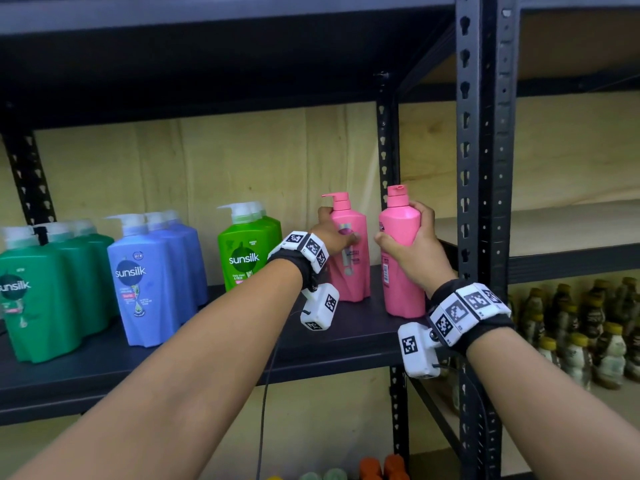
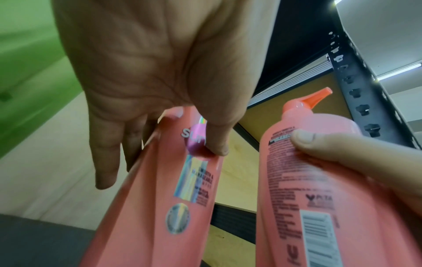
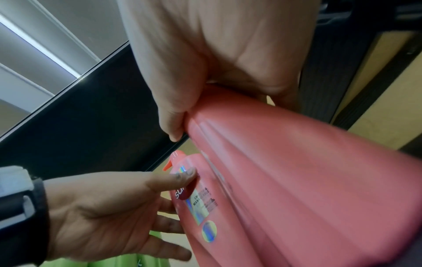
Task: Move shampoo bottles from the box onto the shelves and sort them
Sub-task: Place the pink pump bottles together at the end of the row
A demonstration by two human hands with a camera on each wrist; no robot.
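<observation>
Two pink pump bottles are at the right end of the dark shelf (image 1: 242, 358). The left pink bottle (image 1: 349, 271) (image 2: 160, 207) (image 3: 200, 207) stands with its front label towards me. My left hand (image 1: 337, 226) (image 2: 162, 162) (image 3: 137, 207) has its thumb on that label, and the fingers lie fairly straight along the bottle's left side. My right hand (image 1: 403, 226) (image 3: 205, 90) grips the right pink bottle (image 1: 401, 258) (image 2: 308, 180) (image 3: 297, 189) round its shoulder. That bottle is upright, barcode side facing me, with its base at the shelf surface.
Dark green bottles (image 1: 41, 289), blue bottles (image 1: 149, 271) and light green bottles (image 1: 246, 251) stand in rows to the left. A black slotted upright post (image 1: 481, 168) rises just right of my right hand. Several brown bottles (image 1: 588, 334) fill the neighbouring lower shelf.
</observation>
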